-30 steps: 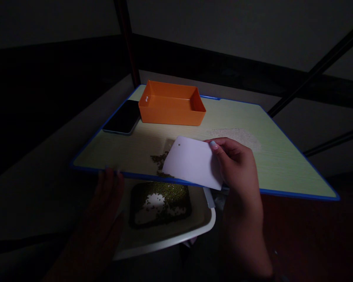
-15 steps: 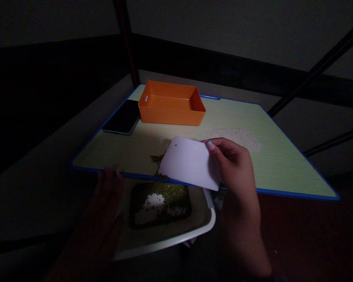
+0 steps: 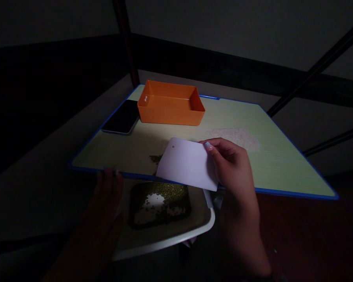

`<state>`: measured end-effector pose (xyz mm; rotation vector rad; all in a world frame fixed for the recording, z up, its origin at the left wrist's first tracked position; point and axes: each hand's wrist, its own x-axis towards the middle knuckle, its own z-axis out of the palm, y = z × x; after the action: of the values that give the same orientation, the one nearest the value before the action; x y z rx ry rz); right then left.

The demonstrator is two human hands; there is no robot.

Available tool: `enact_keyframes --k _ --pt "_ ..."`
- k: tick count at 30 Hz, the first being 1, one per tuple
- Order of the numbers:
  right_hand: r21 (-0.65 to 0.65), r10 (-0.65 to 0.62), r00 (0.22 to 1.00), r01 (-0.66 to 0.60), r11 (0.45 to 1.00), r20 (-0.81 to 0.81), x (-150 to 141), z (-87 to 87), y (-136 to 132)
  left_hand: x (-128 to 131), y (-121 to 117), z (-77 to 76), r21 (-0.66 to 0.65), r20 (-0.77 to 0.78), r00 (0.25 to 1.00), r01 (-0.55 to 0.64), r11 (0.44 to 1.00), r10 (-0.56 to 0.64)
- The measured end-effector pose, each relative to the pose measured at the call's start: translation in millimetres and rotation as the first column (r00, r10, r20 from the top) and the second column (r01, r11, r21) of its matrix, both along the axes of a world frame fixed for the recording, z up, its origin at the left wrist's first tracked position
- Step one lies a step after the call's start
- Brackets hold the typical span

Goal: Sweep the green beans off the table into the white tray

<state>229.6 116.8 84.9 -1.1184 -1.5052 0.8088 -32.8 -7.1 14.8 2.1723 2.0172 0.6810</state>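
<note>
Between the thumb and fingers of my right hand (image 3: 234, 170) is a thin white scraper (image 3: 188, 162) with a small hole in one corner. The scraper leans at the table's front edge, its lower corner reaching past the blue rim. A small patch of dark green beans (image 3: 155, 158) lies on the tabletop just left of it, partly hidden. Below the edge, a white basin (image 3: 167, 243) holds many more green beans (image 3: 175, 192) on its floor. My left hand (image 3: 101, 213), in shadow, has its fingers stretched out by the table edge and the basin's left side.
The pale table (image 3: 282, 164) has a blue rim. On it stand an orange box (image 3: 172, 115) and, beside that, a dark phone (image 3: 122, 117). A patch of pale grains (image 3: 238, 138) lies right of centre. Dark bars cross the wall behind.
My right hand has shifted the scraper slightly left along the table edge, covering part of the bean patch. The left hand has hardly moved.
</note>
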Motion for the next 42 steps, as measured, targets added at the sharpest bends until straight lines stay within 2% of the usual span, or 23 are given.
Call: enact_keyframes --k 4,8,13,17,25,30,37,42 --pt "-0.01 -0.002 1.0 0.002 1.0 -0.02 1.6 0.2 -0.3 0.9 -0.1 -0.8 0.011 -0.011 1.0 -0.006 1.0 0.006" --pt "-0.008 -0.077 0.996 0.077 0.997 -0.036 8.8 0.5 -2.7 0.7 0.6 -3.5 0.034 -0.016 1.0 -0.007 0.999 0.007" --pt "-0.011 -0.121 0.991 0.121 0.993 -0.051 14.5 1.1 -6.4 -2.5 9.9 -14.7 0.143 -0.113 0.994 0.018 0.99 -0.002" --pt "-0.023 -0.108 0.993 0.107 0.994 -0.038 11.3 0.1 -5.6 -5.4 11.7 -20.6 0.13 -0.11 0.994 0.01 0.991 0.004" --pt "-0.047 -0.061 0.998 0.059 0.997 -0.026 -3.8 2.3 -6.9 -11.5 -0.7 -9.4 0.021 -0.073 0.997 0.039 0.999 -0.037" --pt "-0.037 -0.073 0.997 0.072 0.997 -0.023 -5.4 0.3 -7.1 -2.9 -1.8 -4.9 0.033 -0.012 1.0 -0.022 0.999 0.023" --pt "-0.025 -0.04 0.999 0.04 0.999 0.001 -11.7 -0.9 -5.2 -1.1 -2.0 -3.2 0.031 0.006 1.0 -0.031 0.999 0.031" --pt "0.022 -0.023 0.999 0.022 1.0 0.031 -15.9 0.7 -6.7 -13.3 -3.0 -6.7 0.007 -0.063 0.997 0.052 0.999 -0.051"
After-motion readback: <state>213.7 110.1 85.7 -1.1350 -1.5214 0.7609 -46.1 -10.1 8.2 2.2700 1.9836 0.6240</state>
